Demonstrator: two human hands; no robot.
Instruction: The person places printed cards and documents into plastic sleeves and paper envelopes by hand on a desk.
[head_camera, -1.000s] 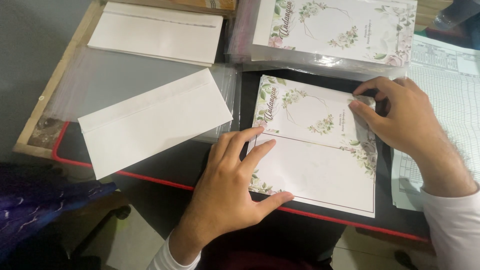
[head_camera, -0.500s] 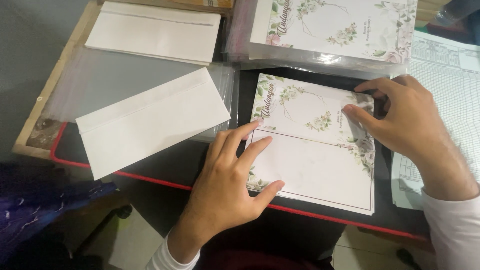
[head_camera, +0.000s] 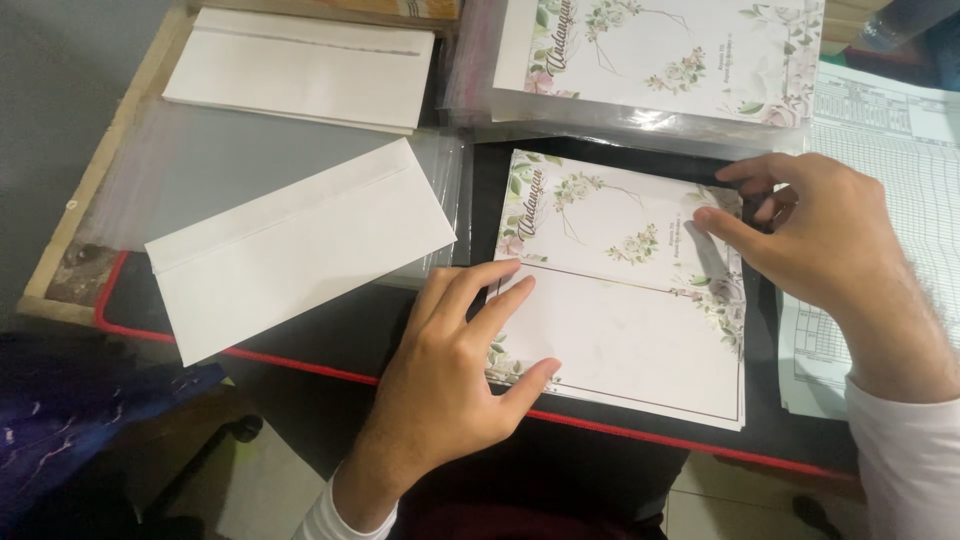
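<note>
A clear plastic sleeve (head_camera: 640, 120) holding floral cards lies at the table's far edge.

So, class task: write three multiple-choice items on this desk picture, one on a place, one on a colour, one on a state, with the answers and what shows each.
1. Where does the loose white envelope lie?
A. To the left of the floral card
B. On top of the floral card
C. Under the printed table sheet

2. What colour is the desk mat's edge?
A. Blue
B. Red
C. Yellow

3. How does the left hand meet the floral card?
A. It lifts the card off the desk
B. It is clear of the card
C. It rests flat on the card's left side

Answers:
1 A: the envelope sits apart, left of the card.
2 B: a red line borders the black mat.
3 C: its fingers lie spread on the card, while the right hand pinches the top right corner.
</note>
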